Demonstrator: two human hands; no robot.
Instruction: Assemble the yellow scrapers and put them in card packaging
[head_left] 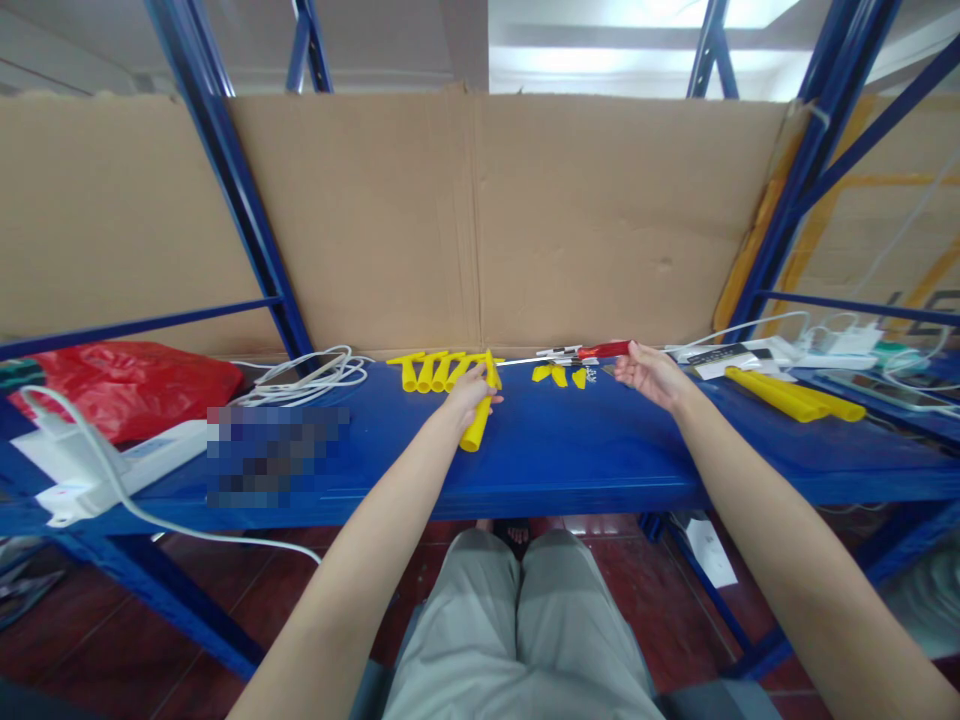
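Note:
My left hand [474,393] is closed round a yellow plastic tube [475,428] that has a flared piece at its far end. A screwdriver [602,350] with a red handle lies in the closed fingers of my right hand [649,374]. Its metal shaft points left, and the tip meets or nearly meets the tube's far end; I cannot tell which. Left of my left hand, several similar yellow tubes [424,376] stand in a row. Small yellow pieces [559,376] and a little group of screws [591,374] lie between my hands.
Loose yellow tubes [787,395] lie at the right of the blue shelf [570,450]. At the left are a red plastic bag [142,385], a coiled white cable [330,372] and a white power strip [142,465]. A cardboard panel [600,220] closes off the back, between blue posts [240,200].

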